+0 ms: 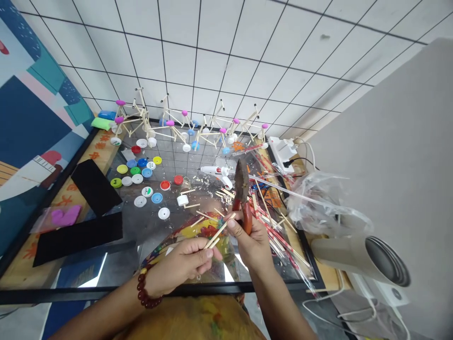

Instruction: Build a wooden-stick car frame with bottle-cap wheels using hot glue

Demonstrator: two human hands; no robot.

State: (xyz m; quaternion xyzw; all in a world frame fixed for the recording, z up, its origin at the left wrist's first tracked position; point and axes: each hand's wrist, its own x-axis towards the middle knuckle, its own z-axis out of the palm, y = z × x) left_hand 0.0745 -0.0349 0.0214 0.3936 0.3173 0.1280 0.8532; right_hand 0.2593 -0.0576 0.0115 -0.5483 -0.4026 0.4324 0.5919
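Observation:
My left hand (182,264), with a dark red bead bracelet (142,289) at the wrist, pinches light wooden sticks (221,231) between thumb and fingers. One longer stick slants up to the right, and a short end shows beside it. My right hand (255,243) is closed around rusty pliers (242,186) with reddish-brown handles, jaws pointing up. Its thumb also touches the far end of the longer stick. Under and beyond both hands, cut stick pieces (201,215) and pale chips lie on the glass tabletop (177,156).
Colored bottle caps (146,172) are scattered at left center. A white glue gun (217,174) lies mid-table. Stick figures (198,134) line the back wall. Red-wrapped sticks (279,231), a plastic bag (314,203), paper cups (357,259) and a power strip (283,150) are at right; black sheets (79,238) at left.

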